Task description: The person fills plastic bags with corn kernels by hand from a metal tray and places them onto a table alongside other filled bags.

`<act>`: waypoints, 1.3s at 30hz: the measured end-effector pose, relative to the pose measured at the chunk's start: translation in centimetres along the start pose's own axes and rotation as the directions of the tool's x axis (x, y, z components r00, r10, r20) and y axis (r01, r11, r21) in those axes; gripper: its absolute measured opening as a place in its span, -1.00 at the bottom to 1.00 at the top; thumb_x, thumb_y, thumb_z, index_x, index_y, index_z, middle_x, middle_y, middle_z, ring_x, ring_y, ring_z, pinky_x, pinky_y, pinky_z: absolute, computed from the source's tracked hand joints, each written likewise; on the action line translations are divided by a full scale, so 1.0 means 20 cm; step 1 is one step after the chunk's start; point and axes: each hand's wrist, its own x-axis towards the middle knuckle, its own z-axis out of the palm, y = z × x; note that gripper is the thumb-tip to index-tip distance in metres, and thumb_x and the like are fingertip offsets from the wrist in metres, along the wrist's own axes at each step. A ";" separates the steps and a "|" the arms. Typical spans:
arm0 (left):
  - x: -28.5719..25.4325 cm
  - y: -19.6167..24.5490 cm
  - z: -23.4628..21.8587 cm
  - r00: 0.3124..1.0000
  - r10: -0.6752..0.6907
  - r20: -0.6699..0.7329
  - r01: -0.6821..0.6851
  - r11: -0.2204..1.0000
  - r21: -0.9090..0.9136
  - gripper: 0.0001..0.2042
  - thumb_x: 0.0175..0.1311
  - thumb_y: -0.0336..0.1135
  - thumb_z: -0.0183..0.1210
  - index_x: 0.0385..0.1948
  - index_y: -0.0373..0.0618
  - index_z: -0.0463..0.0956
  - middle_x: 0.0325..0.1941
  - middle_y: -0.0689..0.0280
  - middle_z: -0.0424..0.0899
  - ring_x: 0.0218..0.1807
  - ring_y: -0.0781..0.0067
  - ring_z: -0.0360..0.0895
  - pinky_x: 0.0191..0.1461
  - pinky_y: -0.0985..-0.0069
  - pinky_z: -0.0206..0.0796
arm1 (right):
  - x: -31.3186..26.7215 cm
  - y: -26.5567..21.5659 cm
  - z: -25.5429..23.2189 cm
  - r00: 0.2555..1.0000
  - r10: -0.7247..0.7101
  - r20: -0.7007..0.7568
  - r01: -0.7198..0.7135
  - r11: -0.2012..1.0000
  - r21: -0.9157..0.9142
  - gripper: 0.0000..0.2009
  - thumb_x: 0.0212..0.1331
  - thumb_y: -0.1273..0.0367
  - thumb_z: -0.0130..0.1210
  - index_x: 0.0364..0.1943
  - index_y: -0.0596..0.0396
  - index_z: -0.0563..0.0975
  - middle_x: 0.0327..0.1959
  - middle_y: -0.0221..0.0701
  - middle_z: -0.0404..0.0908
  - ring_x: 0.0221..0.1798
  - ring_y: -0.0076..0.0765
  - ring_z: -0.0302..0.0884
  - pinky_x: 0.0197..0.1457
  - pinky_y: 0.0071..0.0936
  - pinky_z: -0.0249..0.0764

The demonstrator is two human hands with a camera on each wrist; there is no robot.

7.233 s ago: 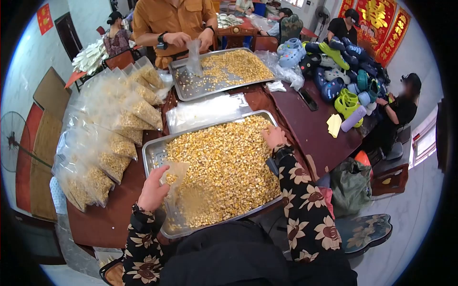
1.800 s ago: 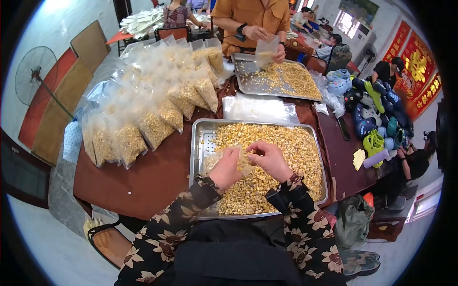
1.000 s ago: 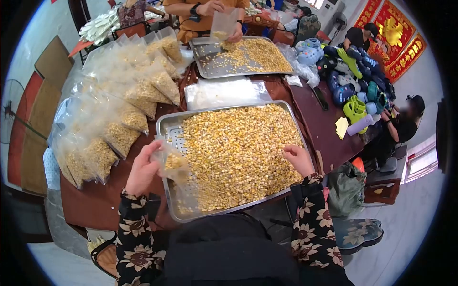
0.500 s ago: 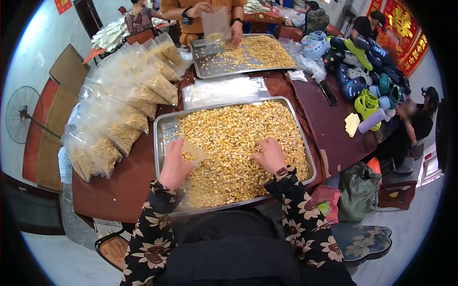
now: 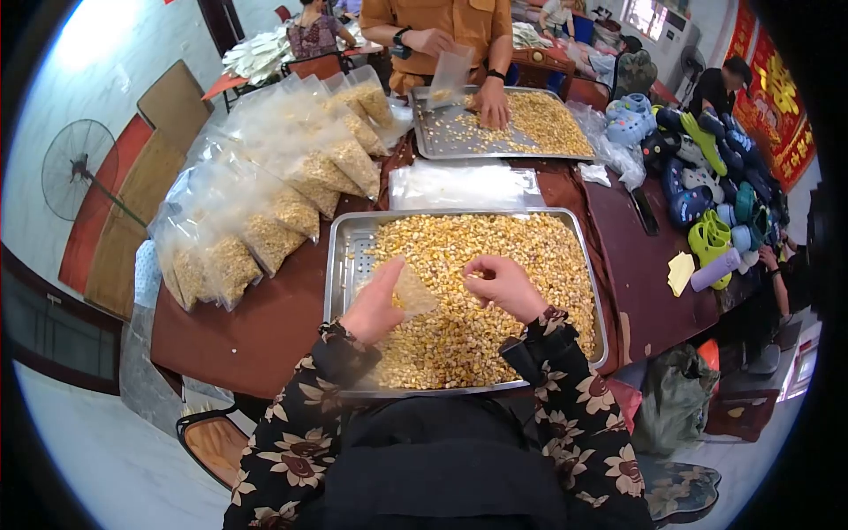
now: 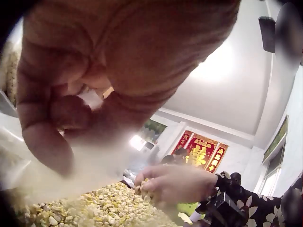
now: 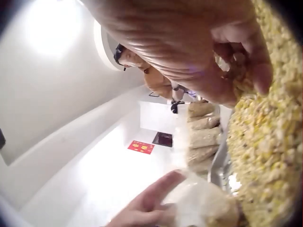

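Note:
A metal tray (image 5: 352, 240) full of yellow corn kernels (image 5: 530, 265) lies before the person. The left hand (image 5: 375, 305) holds a clear plastic bag (image 5: 412, 293) over the tray's left part; in the left wrist view its fingers (image 6: 45, 146) curl at the cloudy plastic. To its right, the right hand (image 5: 505, 287) hovers above the kernels with curled fingers. In the right wrist view kernels (image 7: 242, 82) show within the right hand (image 7: 203, 56).
Filled bags (image 5: 274, 238) crowd the table's left side. Flat empty bags (image 5: 464, 187) lie behind the tray. Beyond them a person in orange (image 5: 450, 18) works at a second tray (image 5: 433, 141). Shoes (image 5: 707, 177), a phone (image 5: 644, 210) and a purple bottle (image 5: 714, 269) are at the right.
Compared with half a second ago, the right hand's fingers have curled round kernels. The left hand keeps the bag. The person opposite has moved a hand down into the far tray. The head view has shifted.

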 end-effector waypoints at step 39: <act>-0.13 0.09 -0.10 0.969 -0.246 -0.004 0.220 0.874 -0.433 -0.26 -0.01 -0.55 0.05 0.33 -0.21 0.00 -0.35 0.19 0.55 -0.47 0.57 0.47 -0.42 0.59 0.35 | -0.10 0.31 0.07 0.999 -0.030 -0.037 -0.021 0.421 -0.907 -0.52 -0.08 0.15 0.25 0.00 -0.09 0.47 -0.03 -0.19 0.38 -0.01 0.00 0.36 -0.01 -0.14 0.39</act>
